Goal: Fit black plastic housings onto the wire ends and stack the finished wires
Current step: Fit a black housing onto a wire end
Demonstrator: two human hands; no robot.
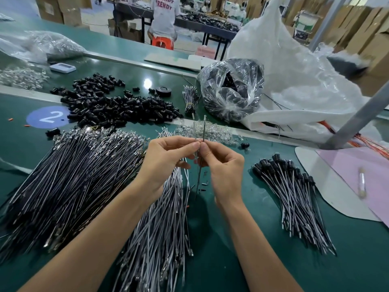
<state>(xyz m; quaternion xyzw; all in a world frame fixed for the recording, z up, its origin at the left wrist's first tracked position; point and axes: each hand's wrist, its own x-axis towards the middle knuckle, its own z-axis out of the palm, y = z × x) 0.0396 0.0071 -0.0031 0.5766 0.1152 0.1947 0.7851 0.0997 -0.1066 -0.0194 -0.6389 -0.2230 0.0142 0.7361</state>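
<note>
Both hands are pinching at one spot as I am watching through the head camera: the left hand (168,159) and the right hand (224,171) are meeting fingertip to fingertip above the green table (210,249). Their thumbs and forefingers are closing on a thin dark wire (203,131) that is standing nearly upright between them, its top poking above the fingers and its tail hanging down toward the table. I am not able to tell what small part, if any, is sitting at the pinch itself. A heap of loose black housings (117,104) is lying beyond the hands to the left, and a clear bag (231,89) holding more black parts is sitting to its right. A broad pile of dark wires (69,182) is spreading beside the left forearm, with a pile of grey wires (160,232) running between the two arms. The stack of finished wires (294,199), black housings fitted at their far ends, is lying well to the right of the right hand. A scatter of clear parts (210,131) is sitting just behind the fingertips.
</note>
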